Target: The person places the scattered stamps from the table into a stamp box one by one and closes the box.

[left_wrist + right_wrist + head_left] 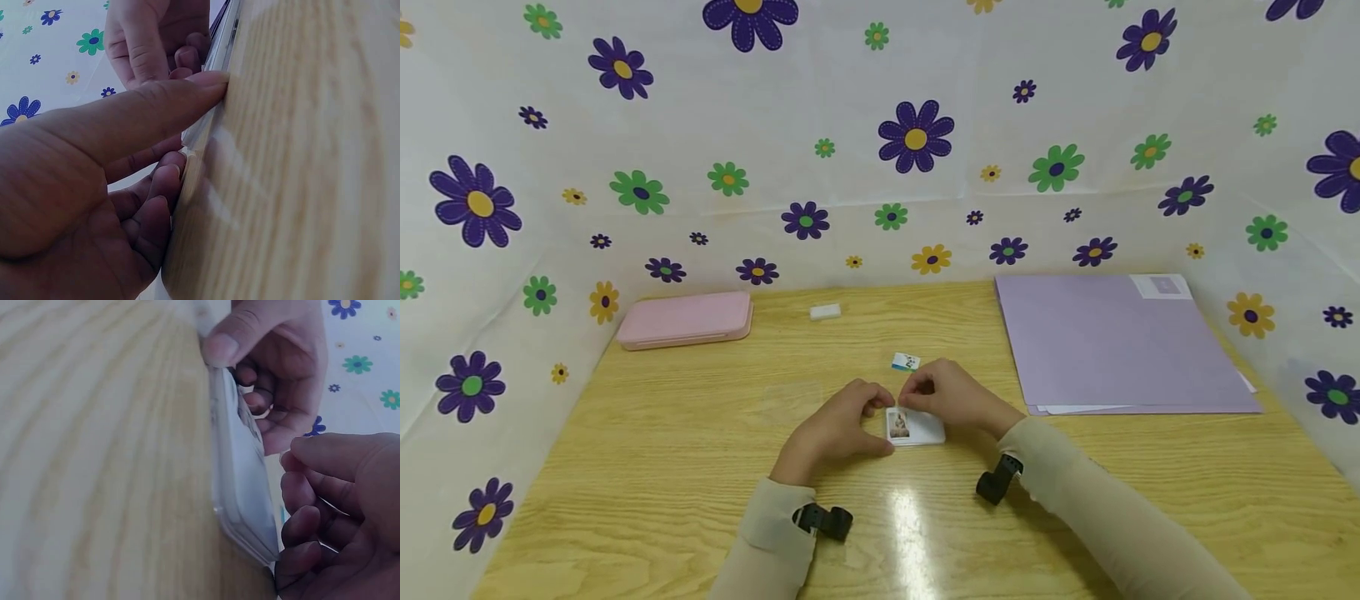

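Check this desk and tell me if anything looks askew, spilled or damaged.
The purple folder looks slightly untidy: white paper pokes out past its near edge, so its contents seem poorly squared. I see no spill or damage.

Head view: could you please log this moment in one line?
left grip: holds left end of flat white object | right grip: at its far edge, hold unclear | small block: beyond

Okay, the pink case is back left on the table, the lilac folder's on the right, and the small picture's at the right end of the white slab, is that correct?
Not quite: the small picture is at the left end of the white slab, as the head view shows. The pink case and lilac folder are where you said.
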Tool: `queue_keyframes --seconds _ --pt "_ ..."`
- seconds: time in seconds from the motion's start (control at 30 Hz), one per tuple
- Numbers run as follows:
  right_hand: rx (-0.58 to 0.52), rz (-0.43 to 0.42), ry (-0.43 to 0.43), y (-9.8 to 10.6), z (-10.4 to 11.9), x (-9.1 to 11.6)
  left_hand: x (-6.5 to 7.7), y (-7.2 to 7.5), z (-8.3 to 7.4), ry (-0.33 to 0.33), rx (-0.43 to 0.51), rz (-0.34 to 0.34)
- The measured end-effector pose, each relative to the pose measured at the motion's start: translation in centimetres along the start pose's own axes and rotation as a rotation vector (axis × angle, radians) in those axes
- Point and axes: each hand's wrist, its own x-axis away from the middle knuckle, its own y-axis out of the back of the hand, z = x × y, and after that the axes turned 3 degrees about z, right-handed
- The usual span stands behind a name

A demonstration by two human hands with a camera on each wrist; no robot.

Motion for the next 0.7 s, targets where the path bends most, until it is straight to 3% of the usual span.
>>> queue_keyframes --seconds 0.7 --pt "0.035 -0.163 -0.089 2.2 -0.5 -2.6 -0.2 1.0 0.3 -0.039 -0.01 0.003"
